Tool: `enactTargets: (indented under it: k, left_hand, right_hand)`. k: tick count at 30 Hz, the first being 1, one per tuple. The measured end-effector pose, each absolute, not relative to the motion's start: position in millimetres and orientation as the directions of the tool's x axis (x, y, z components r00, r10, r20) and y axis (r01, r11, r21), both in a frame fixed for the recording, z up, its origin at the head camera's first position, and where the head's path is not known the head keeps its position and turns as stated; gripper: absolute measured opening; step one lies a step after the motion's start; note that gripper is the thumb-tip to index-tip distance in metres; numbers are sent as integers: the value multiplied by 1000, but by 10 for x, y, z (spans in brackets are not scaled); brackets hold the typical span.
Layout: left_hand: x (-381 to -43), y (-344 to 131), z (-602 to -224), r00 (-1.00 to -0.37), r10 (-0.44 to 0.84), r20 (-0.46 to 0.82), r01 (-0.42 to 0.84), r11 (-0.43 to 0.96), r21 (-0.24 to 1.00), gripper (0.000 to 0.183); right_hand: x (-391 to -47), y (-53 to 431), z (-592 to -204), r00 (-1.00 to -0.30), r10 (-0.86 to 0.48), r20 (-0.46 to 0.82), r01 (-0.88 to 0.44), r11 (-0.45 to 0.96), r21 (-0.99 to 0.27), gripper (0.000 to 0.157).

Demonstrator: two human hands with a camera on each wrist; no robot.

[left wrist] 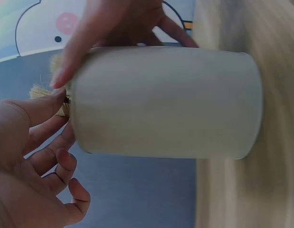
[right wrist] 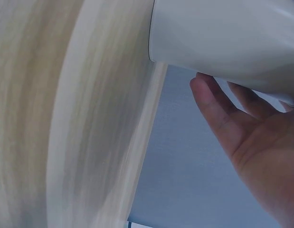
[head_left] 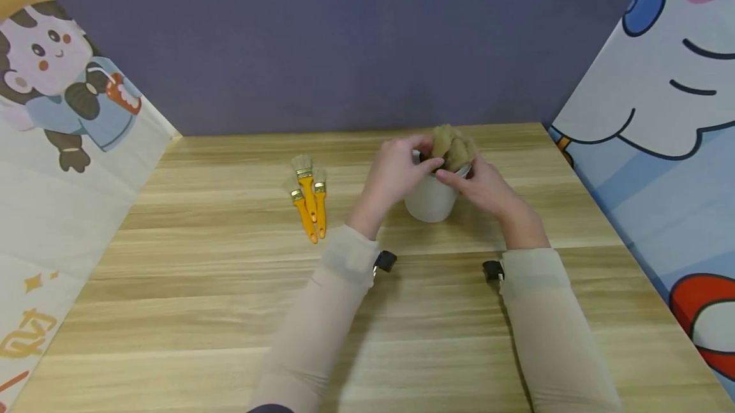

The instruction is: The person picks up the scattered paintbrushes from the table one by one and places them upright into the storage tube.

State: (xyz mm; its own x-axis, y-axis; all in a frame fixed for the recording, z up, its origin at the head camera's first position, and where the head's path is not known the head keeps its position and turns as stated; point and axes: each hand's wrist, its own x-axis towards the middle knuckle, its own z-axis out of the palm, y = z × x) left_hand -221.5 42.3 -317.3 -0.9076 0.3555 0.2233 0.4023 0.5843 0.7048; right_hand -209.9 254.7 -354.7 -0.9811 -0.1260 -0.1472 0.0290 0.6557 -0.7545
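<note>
A white cylindrical container (head_left: 429, 199) stands upright on the table, with tan bristle heads (head_left: 453, 148) rising in a bunch from its mouth. In the left wrist view these look like straw-coloured brush bristles (left wrist: 39, 91); what lies inside the container is hidden. At the left of the rim, my left hand (head_left: 396, 167) pinches a brush between thumb and forefinger, its other fingers loosely curled. Opposite it, my right hand (head_left: 488, 186) holds the container's right side near the top, its thumb at the rim and fingers (right wrist: 215, 97) along the wall.
Three paintbrushes (head_left: 308, 199) with orange handles and pale bristles lie together left of the container. A dark wall panel (head_left: 344, 49) rises behind the wooden table (head_left: 201, 311). Cartoon-printed sheets (head_left: 63, 164) flank both sides.
</note>
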Motion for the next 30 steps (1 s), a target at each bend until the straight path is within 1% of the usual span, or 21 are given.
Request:
enactTargets:
  k: [6, 10, 15, 24, 30]
  left_hand:
    - [-2208, 419, -3324, -915, 320, 245, 394, 581, 712, 26]
    - [-2210, 402, -3368, -923, 303, 237, 375, 574, 728, 25]
    - [-2195, 393, -3413, -939, 270, 214, 331, 540, 774, 28]
    - [-2182, 401, -3511, -947, 212, 240, 310, 426, 850, 29]
    - [-2177, 420, -3461, -947, 230, 226, 313, 488, 815, 31]
  right_hand:
    - [-2104, 2526, -3537, -976, -118, -184, 62, 658, -751, 110]
    - [-2101, 2521, -3532, -975, -113, -190, 71, 656, -752, 113]
    - [-2096, 2518, -3533, -976, -120, -180, 61, 648, -759, 112]
    - [-2089, 2524, -3546, -979, -115, -168, 59, 631, -773, 109]
    - [-2095, 2544, -3554, -979, -117, -167, 60, 617, -785, 111]
